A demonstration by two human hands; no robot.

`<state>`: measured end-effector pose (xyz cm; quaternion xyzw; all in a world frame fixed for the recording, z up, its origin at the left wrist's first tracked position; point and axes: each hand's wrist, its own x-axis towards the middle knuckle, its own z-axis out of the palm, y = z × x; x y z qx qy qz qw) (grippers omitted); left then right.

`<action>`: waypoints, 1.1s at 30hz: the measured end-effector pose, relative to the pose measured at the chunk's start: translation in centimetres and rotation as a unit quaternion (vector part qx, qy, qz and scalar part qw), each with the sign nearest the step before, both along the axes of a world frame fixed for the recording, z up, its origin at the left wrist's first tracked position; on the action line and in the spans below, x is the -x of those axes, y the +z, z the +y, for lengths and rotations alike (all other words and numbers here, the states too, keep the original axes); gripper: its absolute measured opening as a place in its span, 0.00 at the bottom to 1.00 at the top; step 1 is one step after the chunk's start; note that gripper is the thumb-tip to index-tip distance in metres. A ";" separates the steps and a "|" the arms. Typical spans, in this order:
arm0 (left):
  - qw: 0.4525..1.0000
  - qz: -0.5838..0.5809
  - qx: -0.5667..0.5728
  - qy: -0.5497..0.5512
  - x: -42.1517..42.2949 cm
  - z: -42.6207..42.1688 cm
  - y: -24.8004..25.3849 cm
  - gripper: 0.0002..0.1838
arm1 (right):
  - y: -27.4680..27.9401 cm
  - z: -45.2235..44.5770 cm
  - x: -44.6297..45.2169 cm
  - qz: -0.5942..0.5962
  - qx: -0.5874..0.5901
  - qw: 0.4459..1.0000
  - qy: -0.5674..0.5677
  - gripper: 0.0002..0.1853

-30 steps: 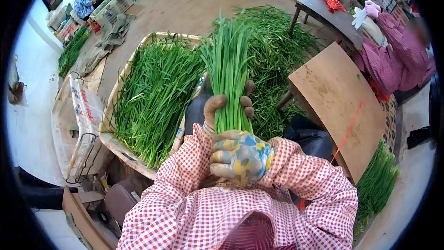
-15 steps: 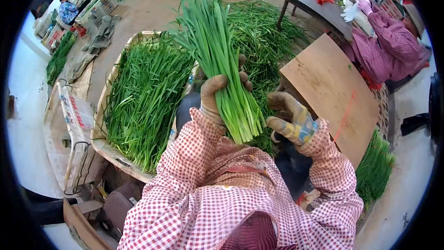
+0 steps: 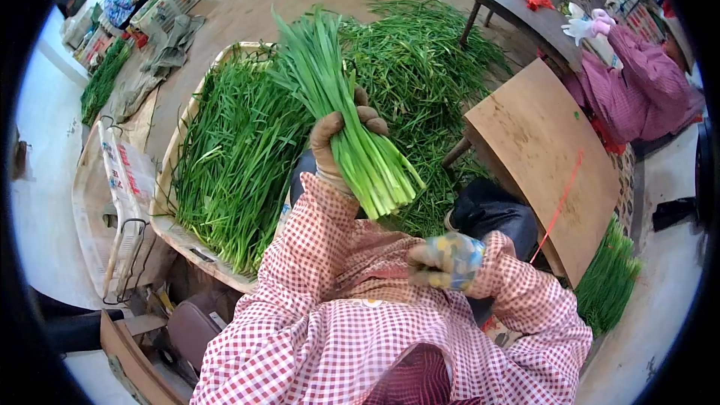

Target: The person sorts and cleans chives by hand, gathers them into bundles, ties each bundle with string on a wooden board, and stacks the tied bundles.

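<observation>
my left hand [image 3: 327,137] is clamping the green bundle [image 3: 319,64]; pale ends [image 3: 391,193] are slanting toward my right hand [image 3: 450,259], apart, grip blurred.

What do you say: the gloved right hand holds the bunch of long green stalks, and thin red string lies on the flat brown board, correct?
Wrong hand: the head view shows the gloved left hand holding the bunch; the rest stands.

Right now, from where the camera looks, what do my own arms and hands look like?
Your left hand wears a dull brown glove. Your right hand wears a glove with blue and yellow patches and brownish fingers, slightly blurred. Both long sleeves have a small red-and-white check.
</observation>
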<state>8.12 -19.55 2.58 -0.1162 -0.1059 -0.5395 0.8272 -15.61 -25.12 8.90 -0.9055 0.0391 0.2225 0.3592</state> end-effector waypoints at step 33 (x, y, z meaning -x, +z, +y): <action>0.942 -0.110 -0.281 0.144 0.3 -1.9 1.0 0.09 | 4.2 -1.6 -2.1 -0.189 0.039 0.949 -0.251 0.16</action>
